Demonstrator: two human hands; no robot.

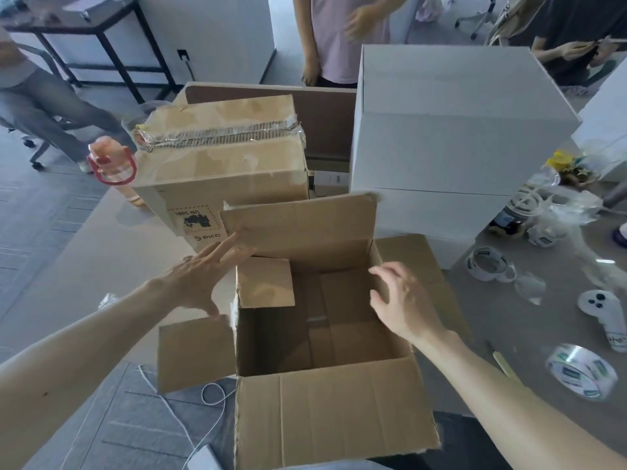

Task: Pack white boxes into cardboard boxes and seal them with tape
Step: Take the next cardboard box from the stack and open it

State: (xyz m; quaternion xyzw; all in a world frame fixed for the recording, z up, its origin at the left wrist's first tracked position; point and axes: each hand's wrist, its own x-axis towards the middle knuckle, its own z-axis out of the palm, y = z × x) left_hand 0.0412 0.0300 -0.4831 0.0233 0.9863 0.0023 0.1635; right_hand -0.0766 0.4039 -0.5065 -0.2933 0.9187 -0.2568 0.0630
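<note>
Squarely in the middle of the tabletop (101, 239) stands an open cardboard box (325, 412), its four top flaps turned outward and the taped seam of its bottom showing inside. The left hand (200, 279) reaches in from the left with fingers straight, their tips touching the lower left corner of the upright far flap (298, 222) – its grip is released and holds nothing. The right hand (407, 303) hangs over the box's right rim with fingers loosely bent, its grip likewise released. Behind and to the left, touching the open box, sits a second cardboard box (220, 171), closed, with ragged tape along its top seam; its near face carries an upside-down label reading "UN 3481" and the printed brand "PICO". The white boxes (451, 130) stand stacked just beyond the open box on the right, none of them inside it. A tape roll (582, 373) lies near the right edge of the tabletop – its green print is too blurred to read. Smaller tape rolls (488, 264) and a white controller (602, 315) lie further back. A water bottle (112, 164) with a red handle stands beside the closed box, and a white cable (217, 395) trails below the left flap.
</note>
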